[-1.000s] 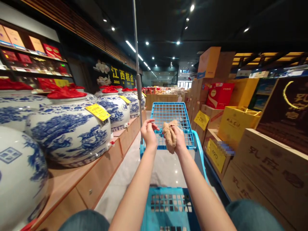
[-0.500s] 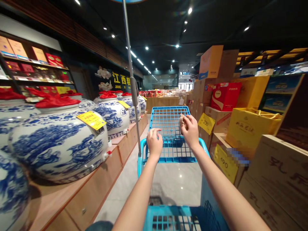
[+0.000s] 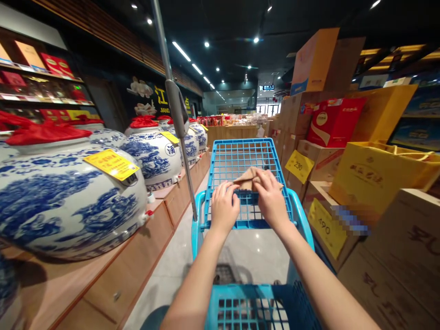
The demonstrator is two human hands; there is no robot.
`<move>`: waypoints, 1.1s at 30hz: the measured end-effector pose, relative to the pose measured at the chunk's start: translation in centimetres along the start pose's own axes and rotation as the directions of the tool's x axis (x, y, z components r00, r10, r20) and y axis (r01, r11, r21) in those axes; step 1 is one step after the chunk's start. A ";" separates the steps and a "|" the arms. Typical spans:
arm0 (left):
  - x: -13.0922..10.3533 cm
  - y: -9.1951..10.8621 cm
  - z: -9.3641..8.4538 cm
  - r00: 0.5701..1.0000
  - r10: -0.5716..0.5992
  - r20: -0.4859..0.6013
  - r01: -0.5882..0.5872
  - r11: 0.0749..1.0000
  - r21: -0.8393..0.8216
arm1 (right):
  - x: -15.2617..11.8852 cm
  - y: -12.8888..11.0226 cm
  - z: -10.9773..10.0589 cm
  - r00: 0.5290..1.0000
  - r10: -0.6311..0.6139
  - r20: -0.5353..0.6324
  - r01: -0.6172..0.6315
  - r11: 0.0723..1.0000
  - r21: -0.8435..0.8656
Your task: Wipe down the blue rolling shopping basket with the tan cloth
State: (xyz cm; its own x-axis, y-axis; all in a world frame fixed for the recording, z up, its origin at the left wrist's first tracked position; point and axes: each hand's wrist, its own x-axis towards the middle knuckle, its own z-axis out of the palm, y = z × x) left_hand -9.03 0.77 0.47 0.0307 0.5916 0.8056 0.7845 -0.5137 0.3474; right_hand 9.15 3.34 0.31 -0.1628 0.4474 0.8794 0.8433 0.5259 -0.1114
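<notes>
A light brown cloth (image 3: 248,178) is spread between my two hands, above the blue grid basket (image 3: 220,158) of a cart. My right hand (image 3: 271,197) grips it with the fingers bent over its right part. The fingertips of my left hand (image 3: 224,204) pinch its left corner. Both hands are over the near half of the basket, a short gap apart. A lower blue basket (image 3: 247,291) of the cart lies between my forearms.
Large blue-and-white jars (image 3: 72,201) with red cloth tops line a wooden ledge (image 3: 137,275) on the left. A metal pole (image 3: 165,50) rises at the cart's left. Cardboard boxes, a red box (image 3: 335,121) and a yellow bag (image 3: 371,178) are stacked on the right.
The cloth, bunched in my right hand before, is now stretched out toward the left. My left hand has closed on its corner. The jars and boxes appear nearer.
</notes>
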 end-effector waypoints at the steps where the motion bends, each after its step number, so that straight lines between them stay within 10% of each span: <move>1: 0.0 0.0 -0.1 1.000 0.010 0.001 -0.010 1.000 -0.014 | 0.2 0.8 -0.4 0.997 0.058 -0.052 -0.059 0.998 -0.017; 5: 0.0 0.2 -0.3 1.000 0.016 0.000 -0.016 0.999 -0.046 | 0.2 1.5 -0.8 0.983 0.138 -0.119 -0.141 0.990 -0.013; 13: 0.3 0.3 -1.3 0.994 -0.048 -0.094 0.040 0.995 -0.092 | -1.2 -5.2 2.4 0.956 -0.283 0.083 0.263 0.946 0.188; 21: 0.1 0.9 -1.1 0.996 -0.085 -0.005 0.083 0.990 -0.111 | 0.1 0.9 -1.2 0.989 0.121 -0.081 -0.118 0.992 0.047; 29: 0.1 1.1 -1.0 0.994 -0.109 0.014 0.110 0.982 -0.152 | -1.3 -4.4 1.8 0.970 -0.194 0.146 0.180 0.978 0.104; 33: 0.1 0.6 -1.3 0.981 -0.189 0.042 0.193 0.958 -0.211 | -0.5 -2.1 0.9 0.992 -0.091 0.092 0.086 0.995 0.054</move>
State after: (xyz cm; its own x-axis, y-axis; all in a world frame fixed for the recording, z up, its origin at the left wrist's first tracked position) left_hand -9.39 -0.26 1.41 -0.0920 0.7033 0.7049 0.6269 -0.5091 0.5897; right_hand 7.05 2.64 -0.33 -0.2849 0.4623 0.8397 0.7972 0.6007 -0.0602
